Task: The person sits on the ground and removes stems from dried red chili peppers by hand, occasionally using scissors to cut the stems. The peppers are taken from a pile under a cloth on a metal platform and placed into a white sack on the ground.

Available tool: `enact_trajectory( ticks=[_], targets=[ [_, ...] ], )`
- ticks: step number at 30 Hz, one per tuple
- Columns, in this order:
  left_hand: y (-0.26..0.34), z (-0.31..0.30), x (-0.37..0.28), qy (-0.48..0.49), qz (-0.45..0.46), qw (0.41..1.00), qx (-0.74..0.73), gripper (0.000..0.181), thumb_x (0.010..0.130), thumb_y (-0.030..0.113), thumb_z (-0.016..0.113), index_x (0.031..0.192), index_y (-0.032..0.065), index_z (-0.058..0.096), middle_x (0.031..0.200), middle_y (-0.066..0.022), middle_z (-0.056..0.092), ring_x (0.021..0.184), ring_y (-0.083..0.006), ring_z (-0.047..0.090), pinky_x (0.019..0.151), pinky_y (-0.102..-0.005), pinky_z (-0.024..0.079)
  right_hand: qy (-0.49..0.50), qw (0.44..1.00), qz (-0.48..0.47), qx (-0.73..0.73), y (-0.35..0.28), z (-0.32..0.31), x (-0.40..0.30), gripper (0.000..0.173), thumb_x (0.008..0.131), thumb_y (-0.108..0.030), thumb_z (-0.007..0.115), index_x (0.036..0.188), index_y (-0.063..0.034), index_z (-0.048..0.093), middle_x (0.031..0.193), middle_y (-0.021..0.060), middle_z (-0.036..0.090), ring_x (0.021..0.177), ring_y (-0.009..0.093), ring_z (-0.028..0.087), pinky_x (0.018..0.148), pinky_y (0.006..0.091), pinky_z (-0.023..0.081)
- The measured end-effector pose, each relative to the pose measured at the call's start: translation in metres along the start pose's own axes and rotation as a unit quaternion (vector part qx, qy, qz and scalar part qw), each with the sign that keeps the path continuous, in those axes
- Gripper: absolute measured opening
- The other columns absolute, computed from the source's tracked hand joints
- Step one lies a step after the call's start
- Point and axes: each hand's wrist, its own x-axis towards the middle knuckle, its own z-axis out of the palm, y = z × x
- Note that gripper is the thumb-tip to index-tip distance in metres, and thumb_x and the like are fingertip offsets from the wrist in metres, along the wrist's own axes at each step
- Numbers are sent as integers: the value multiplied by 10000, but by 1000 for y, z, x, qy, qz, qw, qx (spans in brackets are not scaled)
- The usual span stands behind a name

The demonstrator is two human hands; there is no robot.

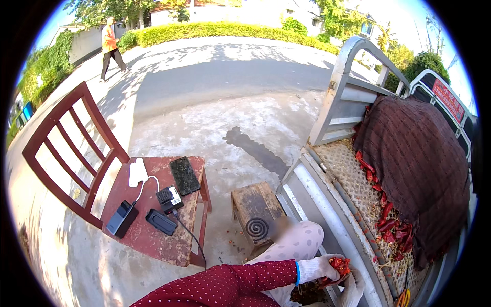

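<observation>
My left hand [322, 269], in a whitish knit glove with a blue cuff edge, is closed on a clump of dried red chili peppers [339, 266]. My right hand [352, 288], also gloved, touches the clump from the right; its fingers are partly hidden, and whether they grip cannot be told. Both hands are beside my knee in spotted light trousers, close to the lowered metal side panel of a truck bed [356, 245]. Below them, partly covered by my hands, lies a dark heap of reddish bits. More red chilies [395, 230] lie on the truck bed along a dark brown cloth [414, 165].
A worn red wooden chair [153, 245] at left holds a smartphone [185, 175], a power bank [122, 218], a cable and small black devices. A low wooden stool [255, 203] bears a black mosquito coil [257, 228]. A person [109, 50] walks by the road at upper left.
</observation>
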Motion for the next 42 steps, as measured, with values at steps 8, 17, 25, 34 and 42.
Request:
enact_trajectory(
  ticks=[8, 17, 25, 34, 42],
  targets=[
    [-11, 5, -13, -51, 53, 985, -153, 450, 776, 64, 768, 1202, 50, 621, 1011, -45, 699, 912, -166, 654, 844, -291, 525, 60, 992, -87, -70, -27, -37, -3, 257, 960, -103, 645, 1202, -31, 694, 1108, 96, 713, 935, 198, 689, 764, 318, 564],
    [-3, 77, -34, -102, 130, 982, -92, 175, 719, -6, 792, 859, 62, 711, 731, -8, 660, 696, -144, 611, 614, -302, 486, 71, 990, -78, -97, -41, -53, 1, 166, 953, -129, 676, 1063, -23, 742, 1007, 138, 744, 907, 302, 711, 816, 399, 564],
    [-19, 77, -26, -92, 104, 984, -109, 190, 732, -9, 798, 867, 84, 701, 749, 16, 653, 723, -121, 607, 625, -296, 478, 34, 999, 6, -28, -51, -60, -3, 153, 960, -117, 657, 1074, -52, 736, 1002, 134, 732, 903, 314, 691, 812, 417, 544],
    [-30, 86, -25, -93, 79, 988, -100, 155, 774, 52, 815, 869, 94, 700, 767, 12, 653, 743, -120, 607, 644, -297, 472, 76, 983, -87, -139, -45, -64, -16, 160, 946, -128, 680, 1081, -71, 744, 980, 125, 726, 885, 306, 684, 829, 435, 539],
    [-13, 11, -25, 42, 66, 997, -12, 470, 782, 23, 824, 1215, 27, 643, 1066, -50, 713, 964, -137, 667, 875, -291, 542, 0, 880, 362, 307, 30, 36, 7, 158, 941, -141, 604, 984, -20, 695, 846, 44, 641, 726, 156, 547, 656, 307, 422]
  ],
)
